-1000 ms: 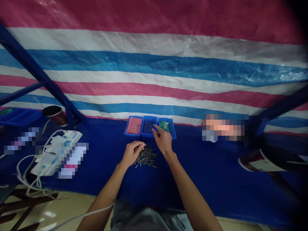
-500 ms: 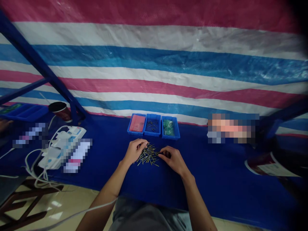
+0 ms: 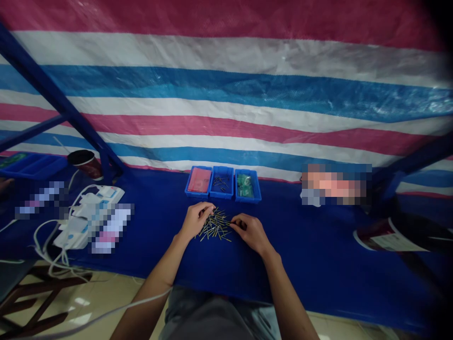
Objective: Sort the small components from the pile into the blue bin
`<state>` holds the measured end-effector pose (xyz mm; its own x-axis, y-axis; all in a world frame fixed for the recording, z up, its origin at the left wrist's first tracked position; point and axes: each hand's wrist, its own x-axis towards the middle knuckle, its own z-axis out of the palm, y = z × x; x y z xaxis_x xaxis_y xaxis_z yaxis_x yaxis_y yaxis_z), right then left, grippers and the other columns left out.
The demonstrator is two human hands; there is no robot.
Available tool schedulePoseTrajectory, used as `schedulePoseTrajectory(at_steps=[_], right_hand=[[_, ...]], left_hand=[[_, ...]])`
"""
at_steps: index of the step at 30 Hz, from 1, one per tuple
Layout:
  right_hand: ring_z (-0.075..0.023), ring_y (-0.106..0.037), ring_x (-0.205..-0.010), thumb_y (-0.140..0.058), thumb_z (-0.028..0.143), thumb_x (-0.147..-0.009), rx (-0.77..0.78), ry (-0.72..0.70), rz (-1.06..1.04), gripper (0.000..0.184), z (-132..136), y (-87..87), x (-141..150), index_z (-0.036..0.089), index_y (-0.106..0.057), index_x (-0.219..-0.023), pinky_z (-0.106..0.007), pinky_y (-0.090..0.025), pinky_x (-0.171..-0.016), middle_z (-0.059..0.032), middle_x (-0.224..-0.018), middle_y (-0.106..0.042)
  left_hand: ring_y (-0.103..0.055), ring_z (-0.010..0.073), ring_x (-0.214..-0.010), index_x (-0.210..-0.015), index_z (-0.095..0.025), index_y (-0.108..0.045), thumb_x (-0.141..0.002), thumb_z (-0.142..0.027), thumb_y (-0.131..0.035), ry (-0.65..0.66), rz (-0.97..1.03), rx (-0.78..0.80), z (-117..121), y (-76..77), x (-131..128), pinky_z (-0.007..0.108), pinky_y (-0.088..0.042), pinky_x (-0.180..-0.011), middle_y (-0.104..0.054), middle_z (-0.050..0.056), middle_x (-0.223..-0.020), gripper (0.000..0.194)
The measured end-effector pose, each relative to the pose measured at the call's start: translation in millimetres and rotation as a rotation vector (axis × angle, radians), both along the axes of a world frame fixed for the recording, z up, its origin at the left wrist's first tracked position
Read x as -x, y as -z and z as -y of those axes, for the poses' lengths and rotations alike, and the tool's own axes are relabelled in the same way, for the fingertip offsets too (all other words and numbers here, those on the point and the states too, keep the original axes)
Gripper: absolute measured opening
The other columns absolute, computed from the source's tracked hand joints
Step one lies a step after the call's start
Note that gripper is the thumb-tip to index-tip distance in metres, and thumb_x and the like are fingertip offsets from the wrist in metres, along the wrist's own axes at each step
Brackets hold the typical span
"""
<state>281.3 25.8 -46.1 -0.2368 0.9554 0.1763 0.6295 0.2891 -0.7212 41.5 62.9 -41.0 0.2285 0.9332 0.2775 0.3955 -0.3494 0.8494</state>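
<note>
Pink, white and blue striped tarpaulin point(image 3: 226, 111)

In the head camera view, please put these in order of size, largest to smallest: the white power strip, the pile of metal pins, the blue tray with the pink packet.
1. The white power strip looks largest.
2. The pile of metal pins and the blue tray look alike. The pile is nearer the camera, so I cannot rank them.

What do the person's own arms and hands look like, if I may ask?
The left hand and right hand wear no gloves, and neither arm has a sleeve. A thin white cable crosses the left forearm. Grey clothing shows below.
</note>
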Motion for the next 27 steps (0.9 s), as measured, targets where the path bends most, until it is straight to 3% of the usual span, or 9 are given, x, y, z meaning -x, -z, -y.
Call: schedulePoseTrajectory(at_steps=[5, 18, 27], right_hand=[[-0.0146, -0.058, -0.062, -0.064, 0.034, -0.09, -0.009, 0.019, 0.011, 0.015, -1, 3.2, 0, 0.023, -0.072, -0.097, -0.026, -0.042, -0.061, 0.001, -0.072, -0.066], [-0.0147, -0.059, -0.064, -0.06, 0.028, -0.092, -0.004, 0.006, 0.04, 0.013, 0, 0.0, 1, 0.024, -0.072, -0.089, -0.027, -0.042, -0.063, -0.0001, -0.078, -0.068], [-0.0153, -0.055, -0.061, -0.056, 0.037, -0.096, -0.057, 0.074, -0.132, 0.022, 0, -8.8, 2, 0.022, -0.069, -0.088, -0.028, -0.043, -0.061, -0.0011, -0.074, -0.066]], left_hand=[[-0.063, 0.0138, -0.068, -0.098, -0.016, -0.074, -0.098, -0.04, -0.054, 0.003, 0.001, 0.003, 0, -0.7, 0, 0.023, -0.045, -0.066, -0.074, 0.004, -0.082, 0.031], [-0.063, 0.0141, -0.069, -0.099, -0.017, -0.074, -0.098, -0.039, -0.053, 0.011, -0.008, 0.006, -1, 0.2, 0, 0.023, -0.043, -0.064, -0.074, 0.004, -0.082, 0.031], [-0.06, 0.013, -0.064, -0.099, -0.017, -0.074, -0.097, -0.039, -0.055, 0.015, -0.004, 0.006, 0, -0.2, 0, 0.022, -0.042, -0.061, -0.075, 0.004, -0.082, 0.029]])
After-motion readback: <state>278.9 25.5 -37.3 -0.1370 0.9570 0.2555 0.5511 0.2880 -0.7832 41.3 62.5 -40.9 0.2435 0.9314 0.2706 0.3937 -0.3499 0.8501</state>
